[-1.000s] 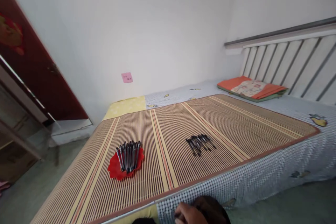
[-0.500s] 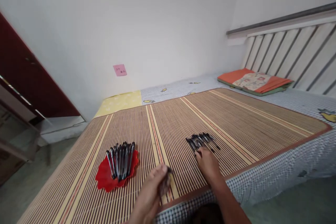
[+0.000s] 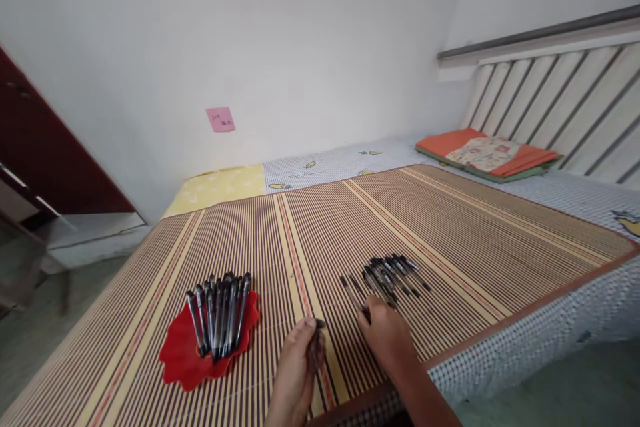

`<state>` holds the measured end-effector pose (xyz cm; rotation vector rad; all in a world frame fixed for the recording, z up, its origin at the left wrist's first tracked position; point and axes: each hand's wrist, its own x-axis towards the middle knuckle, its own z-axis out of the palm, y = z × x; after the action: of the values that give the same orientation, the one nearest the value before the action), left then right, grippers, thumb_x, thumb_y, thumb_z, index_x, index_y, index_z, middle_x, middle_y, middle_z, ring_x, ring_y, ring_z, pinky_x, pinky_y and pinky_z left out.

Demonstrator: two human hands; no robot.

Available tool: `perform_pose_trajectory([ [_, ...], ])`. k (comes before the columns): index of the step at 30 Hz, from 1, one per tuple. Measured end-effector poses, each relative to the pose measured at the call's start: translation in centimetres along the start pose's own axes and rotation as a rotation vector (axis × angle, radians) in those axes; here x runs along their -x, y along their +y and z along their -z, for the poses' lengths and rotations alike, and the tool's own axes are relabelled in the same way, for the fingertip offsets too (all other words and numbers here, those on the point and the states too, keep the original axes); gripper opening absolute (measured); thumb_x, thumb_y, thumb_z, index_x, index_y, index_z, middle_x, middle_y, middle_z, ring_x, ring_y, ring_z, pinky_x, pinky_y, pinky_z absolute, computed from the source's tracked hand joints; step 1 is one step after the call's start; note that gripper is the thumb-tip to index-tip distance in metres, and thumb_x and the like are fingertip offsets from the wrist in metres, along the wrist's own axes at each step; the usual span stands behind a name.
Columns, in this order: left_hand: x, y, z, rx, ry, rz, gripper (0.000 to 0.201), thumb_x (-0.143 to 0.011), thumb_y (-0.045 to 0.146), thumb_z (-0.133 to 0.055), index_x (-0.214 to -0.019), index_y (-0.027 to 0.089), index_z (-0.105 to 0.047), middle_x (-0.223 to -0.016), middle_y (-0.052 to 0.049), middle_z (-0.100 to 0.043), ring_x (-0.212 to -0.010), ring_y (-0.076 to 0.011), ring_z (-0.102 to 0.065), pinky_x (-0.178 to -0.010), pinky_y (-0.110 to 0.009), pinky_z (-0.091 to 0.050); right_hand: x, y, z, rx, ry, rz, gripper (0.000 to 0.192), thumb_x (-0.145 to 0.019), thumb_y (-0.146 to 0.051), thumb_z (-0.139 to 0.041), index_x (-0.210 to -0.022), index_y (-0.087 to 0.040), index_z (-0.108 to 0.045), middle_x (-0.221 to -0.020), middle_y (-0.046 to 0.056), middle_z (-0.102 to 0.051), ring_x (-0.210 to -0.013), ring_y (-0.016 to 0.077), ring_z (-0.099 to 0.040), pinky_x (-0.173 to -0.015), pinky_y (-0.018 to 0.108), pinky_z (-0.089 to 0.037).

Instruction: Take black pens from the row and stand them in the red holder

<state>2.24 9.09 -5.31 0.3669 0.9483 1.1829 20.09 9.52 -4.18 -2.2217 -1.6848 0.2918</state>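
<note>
Pen pile point(image 3: 393, 273) just beyond right fingers point(image 3: 367, 321)

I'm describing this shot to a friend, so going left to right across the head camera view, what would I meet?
Dark red door, red dish holding pens, left hand, right hand, folded orange cloth.

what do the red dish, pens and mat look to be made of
Red dish: probably plastic, smooth and somewhat glossy, judging by its even colour and thin wavy rim. Pens: likely plastic, with see-through barrels and black ends; the tips are too small to judge. Mat: perhaps bamboo, fairly matt, from its narrow tan and dark strips; the brown edging could be cloth.
</note>
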Motion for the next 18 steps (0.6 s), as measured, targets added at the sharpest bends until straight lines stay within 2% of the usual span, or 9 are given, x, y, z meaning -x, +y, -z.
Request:
perform_pose_trajectory([
  [4,-0.6,0.3,0.8,-0.195,-0.05,-0.154,0.046,-0.067,0.049,-0.087,-0.093,0.014,-0.073,-0.075,-0.003,-0.069,-0.06,-0.0111,-0.061,-0.051,-0.018,-0.044,2.0,-2.8,-0.4,-0.44,-0.057,0.077,0.015,-0.088,-0.025,-0.059,-0.075,-0.018,-0.064,-0.072,0.006,-0.072,-0.069,0.0194,-0.068,-0.062,0.026,-0.042],
  [6,-0.7,0.7,0.9,-0.248,-0.074,-0.194,0.047,-0.07,0.051,-0.084,-0.099,0.015,-0.073,-0.084,-0.006,-0.072,-0.07,-0.0149,-0.066,-0.061,-0.021,-0.049,3.4,-4.7,-0.6,-0.675,-0.13,0.15,0.015,-0.086,-0.027,-0.06,-0.075,-0.019,-0.065,-0.071,0.003,-0.072,-0.067,0.0177,-0.066,-0.061,0.025,-0.043],
  [8,-0.6,1.1,0.8,-0.238,-0.09,-0.195,0.047,-0.069,0.051,-0.084,-0.095,0.014,-0.073,-0.087,-0.007,-0.073,-0.077,-0.0179,-0.068,-0.07,-0.025,-0.052,4.4,-6.0,-0.7,-0.782,-0.189,0.231,0.009,-0.084,-0.022,-0.06,-0.082,-0.019,-0.069,-0.08,0.003,-0.075,-0.074,0.0176,-0.068,-0.066,0.024,-0.046],
  [11,-0.3,1.6,0.6,-0.149,-0.045,-0.202,0.049,-0.062,0.053,-0.088,-0.087,0.015,-0.071,-0.076,-0.004,-0.071,-0.067,-0.0157,-0.064,-0.062,-0.024,-0.05,3.7,-5.6,-0.4,-0.688,-0.142,0.292,0.011,-0.086,-0.022,-0.059,-0.085,-0.019,-0.069,-0.086,0.005,-0.075,-0.081,0.0196,-0.069,-0.072,0.027,-0.047],
  [14,-0.1,2.0,0.6,-0.099,0.003,-0.2,0.05,-0.06,0.055,-0.088,-0.086,0.016,-0.068,-0.064,0.001,-0.064,-0.053,-0.01,-0.055,-0.049,-0.019,-0.042,0.8,-2.8,0.7,-0.381,0.068,0.177,0.017,-0.093,-0.026,-0.054,-0.09,-0.016,-0.068,-0.089,0.011,-0.074,-0.084,0.0231,-0.069,-0.074,0.03,-0.047],
  [18,-0.1,2.1,1.0,-0.165,-0.014,-0.193,0.049,-0.066,0.057,-0.084,-0.087,0.016,-0.067,-0.057,0.005,-0.055,-0.046,-0.0058,-0.044,-0.041,-0.015,-0.029,-2.5,0.1,1.3,0.015,-0.004,0.033,0.015,-0.091,-0.022,-0.058,-0.096,-0.013,-0.068,-0.096,0.017,-0.074,-0.085,0.0274,-0.072,-0.066,0.03,-0.043],
])
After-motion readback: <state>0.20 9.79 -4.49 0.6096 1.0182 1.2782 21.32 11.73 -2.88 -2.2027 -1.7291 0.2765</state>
